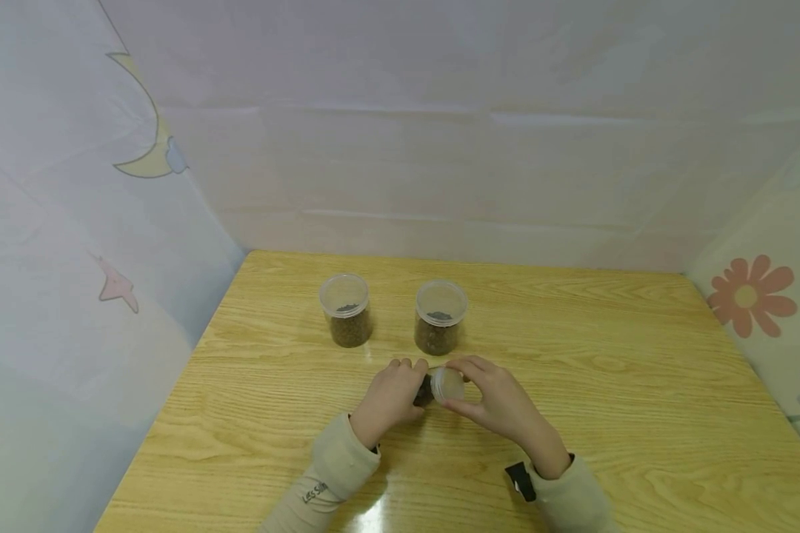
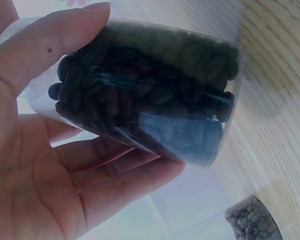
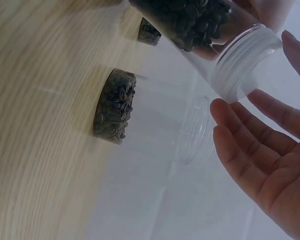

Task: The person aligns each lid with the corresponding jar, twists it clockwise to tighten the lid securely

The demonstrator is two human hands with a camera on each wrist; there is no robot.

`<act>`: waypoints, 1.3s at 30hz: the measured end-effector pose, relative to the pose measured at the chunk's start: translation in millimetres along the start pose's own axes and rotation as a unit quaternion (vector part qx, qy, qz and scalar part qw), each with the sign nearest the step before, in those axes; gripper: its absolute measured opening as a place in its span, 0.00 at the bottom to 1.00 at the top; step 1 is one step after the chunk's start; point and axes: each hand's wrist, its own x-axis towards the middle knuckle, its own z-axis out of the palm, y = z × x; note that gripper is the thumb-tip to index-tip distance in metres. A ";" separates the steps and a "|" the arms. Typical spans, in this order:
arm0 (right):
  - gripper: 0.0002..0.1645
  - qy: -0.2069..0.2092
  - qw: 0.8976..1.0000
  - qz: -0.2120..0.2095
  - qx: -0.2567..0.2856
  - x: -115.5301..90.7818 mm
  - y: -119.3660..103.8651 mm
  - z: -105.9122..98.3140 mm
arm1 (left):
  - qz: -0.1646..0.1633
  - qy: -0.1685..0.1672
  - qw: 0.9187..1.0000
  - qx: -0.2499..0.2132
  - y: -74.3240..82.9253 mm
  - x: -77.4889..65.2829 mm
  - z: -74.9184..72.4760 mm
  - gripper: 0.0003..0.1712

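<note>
A clear plastic jar (image 2: 145,90) partly filled with dark coffee beans is tilted on its side above the table. My left hand (image 1: 390,392) grips its body, thumb on one side and fingers around the other. At the mouth end, my right hand (image 1: 496,396) holds the translucent lid (image 3: 247,62) between thumb and fingertips. The lid sits on the jar's mouth; whether it is threaded tight I cannot tell. Beyond the hands, a second jar of beans (image 1: 436,337) stands upright, with another jar (image 1: 350,326) to its left.
The wood-grain table (image 1: 627,355) is bounded at the back by a pale hanging cloth (image 1: 440,185). Printed cloth with a moon and star covers the left side; a red flower (image 1: 747,296) shows on the right one. Both standing jars are close beyond the hands.
</note>
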 end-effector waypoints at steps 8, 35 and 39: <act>0.26 0.012 0.999 0.023 -0.023 0.4 0.1 3.8 | 0.000 -0.004 1.000 0.004 -0.1 0.2 1.7 0.29; 0.36 0.004 0.999 -0.019 -0.032 -2.1 4.7 0.7 | -0.003 -0.005 1.000 -0.006 -0.7 0.7 1.7 0.30; 0.38 -0.009 0.999 -0.046 -0.001 -2.4 6.3 -2.2 | -0.006 -0.011 1.000 -0.005 -0.3 0.9 1.0 0.30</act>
